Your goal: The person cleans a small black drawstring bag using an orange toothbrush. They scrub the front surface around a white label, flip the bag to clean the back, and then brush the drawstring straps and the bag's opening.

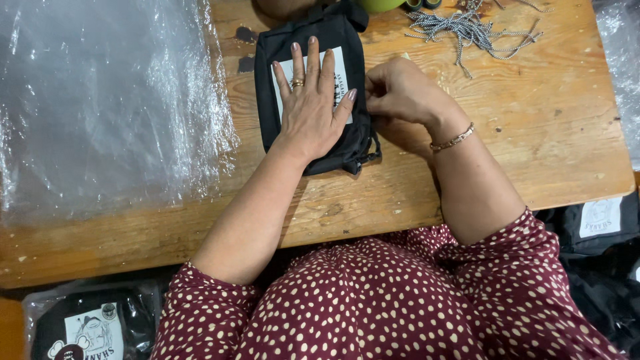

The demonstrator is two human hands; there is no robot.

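A black fabric pouch (333, 33) with a white printed label lies on the wooden table (533, 133). My left hand (312, 103) rests flat on top of it, fingers spread, a ring on one finger. At the pouch's right edge my right hand (400, 90), with a gold bracelet on the wrist, has its fingers curled and pinching near the side seam. What the fingertips grip is hidden.
A pile of clear plastic bags (100, 100) covers the table's left half. Grey-and-white cords (470, 30) lie at the back right. A bagged black pouch (90, 327) sits low at the left, more black pouches (600, 223) at the right.
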